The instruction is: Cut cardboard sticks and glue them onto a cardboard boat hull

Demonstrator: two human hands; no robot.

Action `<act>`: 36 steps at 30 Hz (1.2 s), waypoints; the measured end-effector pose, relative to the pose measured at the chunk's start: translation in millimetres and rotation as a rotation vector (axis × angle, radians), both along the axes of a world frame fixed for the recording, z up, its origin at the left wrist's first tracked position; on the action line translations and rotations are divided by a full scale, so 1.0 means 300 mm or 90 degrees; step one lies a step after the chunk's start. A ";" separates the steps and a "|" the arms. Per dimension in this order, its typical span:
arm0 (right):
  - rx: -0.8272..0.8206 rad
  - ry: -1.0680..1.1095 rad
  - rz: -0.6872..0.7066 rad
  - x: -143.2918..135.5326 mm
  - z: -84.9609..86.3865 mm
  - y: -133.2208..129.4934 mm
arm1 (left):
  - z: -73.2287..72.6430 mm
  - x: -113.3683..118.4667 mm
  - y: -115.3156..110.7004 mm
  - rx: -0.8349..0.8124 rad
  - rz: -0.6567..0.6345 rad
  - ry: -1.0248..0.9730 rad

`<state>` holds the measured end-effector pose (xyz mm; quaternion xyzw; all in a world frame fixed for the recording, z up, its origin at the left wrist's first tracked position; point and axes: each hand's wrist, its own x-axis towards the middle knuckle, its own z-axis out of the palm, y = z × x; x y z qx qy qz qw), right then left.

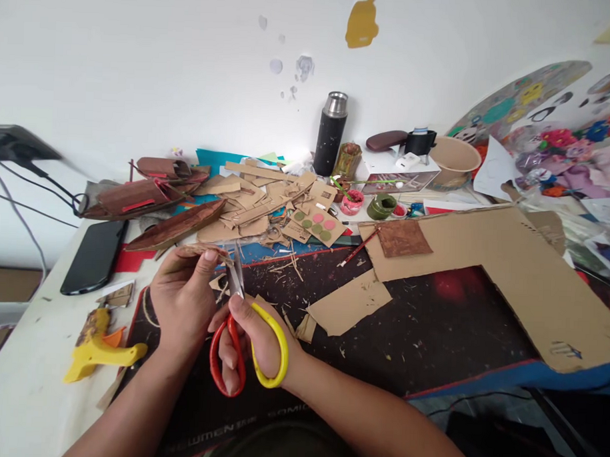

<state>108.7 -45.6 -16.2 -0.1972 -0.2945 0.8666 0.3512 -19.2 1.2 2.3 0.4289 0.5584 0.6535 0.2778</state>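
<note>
My left hand [185, 297] pinches a thin brownish strip [217, 253], probably cardboard, between thumb and fingers. A pair of scissors [236, 283] with one red and one yellow handle loop is in my right hand [256, 337], thumb and fingers through the loops. The blades are parted and point up and away, right at the strip's right end; whether they touch it I cannot tell. Beyond my left hand lies a brown boat-shaped piece [178, 225]. Scraps surround my hands on the dark mat [340, 356].
A yellow hot glue gun [98, 344] and a phone [94, 256] lie to the left. Cardboard scraps [256, 200] pile up behind my hands. A large cardboard sheet [464, 244] covers the right side. Paint pots [382, 206] and a black flask [331, 136] stand at the back.
</note>
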 end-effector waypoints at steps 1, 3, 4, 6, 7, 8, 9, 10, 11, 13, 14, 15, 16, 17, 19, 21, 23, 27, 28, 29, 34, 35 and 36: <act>-0.003 -0.003 -0.002 0.000 0.001 0.000 | -0.001 0.000 -0.001 -0.001 0.000 -0.002; -0.003 -0.008 0.001 0.001 0.003 0.000 | -0.004 0.000 -0.002 -0.002 0.000 -0.008; -0.001 -0.008 0.003 0.001 0.004 0.001 | -0.006 -0.001 -0.003 -0.001 -0.002 -0.010; 0.002 -0.009 0.004 0.002 0.005 0.002 | -0.009 -0.002 -0.003 0.005 -0.004 -0.014; 0.001 -0.011 0.002 0.002 0.006 0.003 | -0.010 -0.003 -0.003 0.005 -0.007 -0.015; -0.002 -0.013 0.000 0.002 0.007 0.004 | -0.009 -0.002 -0.003 0.005 -0.008 -0.016; -0.003 -0.015 -0.004 0.002 0.009 0.004 | -0.007 -0.002 -0.004 0.006 -0.006 -0.015; -0.004 -0.016 -0.007 0.003 0.010 0.004 | -0.005 -0.001 -0.004 0.005 -0.005 -0.014; -0.003 -0.017 -0.008 0.003 0.012 0.004 | -0.002 0.001 -0.005 0.003 -0.003 -0.012; -0.002 -0.022 -0.006 0.005 0.015 0.004 | 0.000 0.003 -0.005 0.000 -0.003 -0.013; -0.002 -0.028 -0.005 0.006 0.017 0.003 | 0.001 0.003 -0.005 -0.003 -0.004 -0.014; -0.002 -0.033 -0.005 0.007 0.018 0.003 | 0.000 0.004 -0.005 -0.005 -0.005 -0.015; -0.001 -0.037 -0.005 0.007 0.020 0.002 | 0.000 0.003 -0.004 -0.004 -0.005 -0.016; 0.000 -0.037 -0.007 0.008 0.020 0.001 | -0.001 0.003 -0.004 -0.003 -0.004 -0.017; 0.002 -0.032 -0.017 0.008 0.021 0.000 | -0.002 0.002 -0.002 0.000 0.000 -0.012; 0.000 -0.029 -0.022 0.007 0.022 0.001 | -0.002 0.000 -0.001 0.001 0.002 -0.008; -0.001 -0.032 -0.022 0.007 0.024 0.001 | -0.002 -0.001 0.000 -0.001 0.001 -0.004; 0.007 -0.045 -0.018 0.010 0.033 0.001 | -0.004 -0.002 0.003 -0.008 0.008 0.004; 0.009 -0.051 -0.016 0.011 0.035 0.000 | -0.005 -0.002 0.004 -0.009 0.013 0.008; 0.010 -0.058 -0.013 0.012 0.035 -0.001 | -0.006 -0.002 0.005 -0.009 0.016 0.011; 0.000 -0.068 0.006 0.013 0.024 -0.008 | -0.008 -0.004 0.009 0.003 0.011 0.014; -0.004 -0.067 0.006 0.013 0.021 -0.009 | -0.008 -0.005 0.009 0.005 0.010 0.014; -0.005 -0.067 0.005 0.013 0.019 -0.010 | -0.007 -0.005 0.009 0.006 0.011 0.014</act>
